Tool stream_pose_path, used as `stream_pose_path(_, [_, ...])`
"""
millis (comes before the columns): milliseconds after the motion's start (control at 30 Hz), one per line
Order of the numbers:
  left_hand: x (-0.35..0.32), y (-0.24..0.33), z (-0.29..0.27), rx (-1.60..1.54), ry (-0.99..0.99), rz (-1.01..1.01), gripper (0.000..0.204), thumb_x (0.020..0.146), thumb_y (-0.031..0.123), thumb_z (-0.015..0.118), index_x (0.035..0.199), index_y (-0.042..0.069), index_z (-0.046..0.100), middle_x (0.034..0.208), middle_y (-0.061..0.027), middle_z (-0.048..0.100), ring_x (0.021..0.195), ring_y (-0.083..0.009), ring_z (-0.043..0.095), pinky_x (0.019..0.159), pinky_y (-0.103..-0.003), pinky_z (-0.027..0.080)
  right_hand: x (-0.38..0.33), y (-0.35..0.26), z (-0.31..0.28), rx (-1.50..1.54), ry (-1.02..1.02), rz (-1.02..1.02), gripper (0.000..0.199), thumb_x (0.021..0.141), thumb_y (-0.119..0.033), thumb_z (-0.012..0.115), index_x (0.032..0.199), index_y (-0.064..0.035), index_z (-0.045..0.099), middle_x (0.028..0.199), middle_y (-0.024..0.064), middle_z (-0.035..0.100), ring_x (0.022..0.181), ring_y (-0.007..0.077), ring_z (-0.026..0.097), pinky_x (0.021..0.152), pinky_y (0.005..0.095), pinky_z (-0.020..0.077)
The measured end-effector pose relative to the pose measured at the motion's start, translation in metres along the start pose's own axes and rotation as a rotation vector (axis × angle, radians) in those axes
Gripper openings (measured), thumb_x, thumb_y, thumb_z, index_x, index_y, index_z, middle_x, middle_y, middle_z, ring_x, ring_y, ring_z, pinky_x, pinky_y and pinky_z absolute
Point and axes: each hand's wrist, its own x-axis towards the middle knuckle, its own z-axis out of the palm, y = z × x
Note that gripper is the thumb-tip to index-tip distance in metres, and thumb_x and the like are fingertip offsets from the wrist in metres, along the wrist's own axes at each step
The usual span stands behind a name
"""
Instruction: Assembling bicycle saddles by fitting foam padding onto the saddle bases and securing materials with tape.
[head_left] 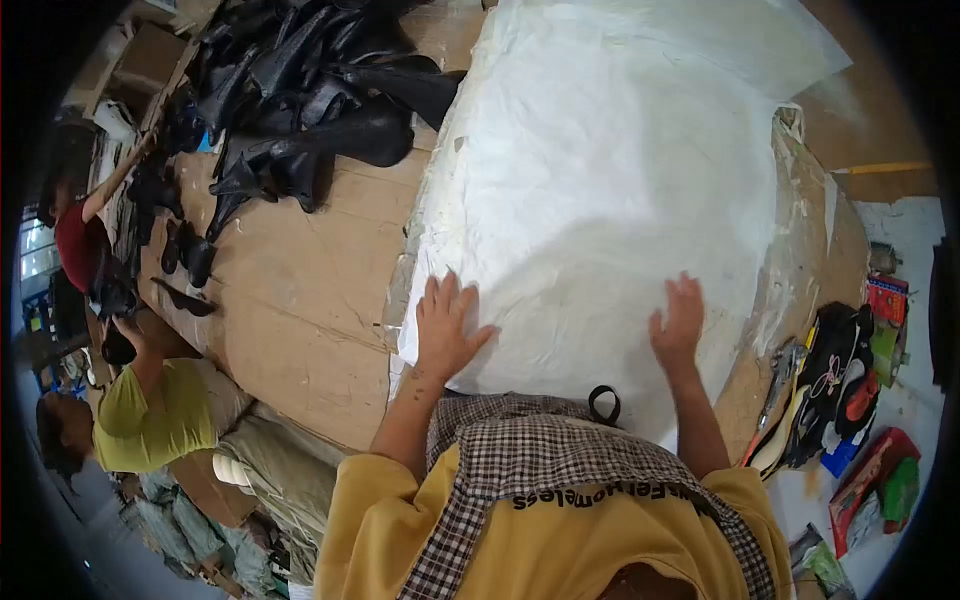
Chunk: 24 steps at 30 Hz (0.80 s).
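Note:
A large white sheet (570,170) covers the middle of the cardboard-topped table before me. My left hand (448,328) rests on the sheet's left edge, its fingers spread and nothing in them. Over the right part of the sheet is my right hand (680,318), fingers apart and slightly blurred; whether it touches the sheet I cannot tell. Both hands hold nothing. At the far end, another translucent white sheet (760,45) overlaps the first. Clear film (790,230) runs along the right side.
A heap of black, curved, glossy pieces (350,130) lies on the brown cardboard (300,290) at the left. Two people, in a yellow-green shirt (165,415) and a red shirt (85,245), work farther left. Tools and black shoe-like items (835,370) crowd the right side.

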Motion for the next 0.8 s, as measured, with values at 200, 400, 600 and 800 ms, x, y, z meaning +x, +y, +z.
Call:
stream_pose_path(200, [-0.093,-0.051,0.025,0.063,-0.035,-0.301,0.065,0.08,0.032,0.056,0.135,0.008,0.031,0.142,-0.0171,0.023,0.131,-0.0344,0.017,0.102,-0.054,0.012,-0.052,-0.009,0.001,0.061,-0.148,-0.13,0.049,0.077,-0.016,0.056,0.124,-0.0086,0.044,0.133,0.0131,0.037,0.126,0.0323,0.029,0.101,0.0497,0.0225])
stream_pose_path(400, [-0.206,-0.121,0.051,-0.382,-0.01,-0.708,0.046,0.086,0.026,0.048,0.124,0.0,0.042,0.122,-0.0264,0.044,0.112,-0.0366,0.043,0.093,-0.039,0.035,-0.097,0.027,-0.021,0.025,-0.126,-0.073,0.047,0.078,-0.019,0.057,0.123,-0.0103,0.045,0.135,0.0103,0.035,0.127,0.03,0.028,0.1,0.0499,0.0235])
stream_pose_path(600, [-0.284,-0.133,0.058,0.035,-0.518,-0.363,0.024,0.082,0.023,0.052,0.088,0.0,0.054,0.082,-0.016,0.055,0.074,-0.0277,0.056,0.059,-0.037,0.045,-0.106,0.028,-0.023,0.111,-0.033,-0.084,0.044,0.077,-0.017,0.057,0.119,-0.0083,0.048,0.132,0.01,0.038,0.124,0.0307,0.03,0.1,0.0471,0.025])
stream_pose_path(800, [-0.235,-0.101,0.073,-0.701,-0.274,-0.917,0.041,0.082,0.018,0.054,0.12,0.003,0.046,0.089,-0.0088,0.057,0.063,-0.0205,0.057,0.049,-0.029,0.041,-0.171,0.028,-0.03,0.159,0.004,0.039,0.041,0.076,-0.011,0.055,0.116,-0.0058,0.049,0.13,0.0125,0.039,0.123,0.0317,0.031,0.1,0.0433,0.0266])
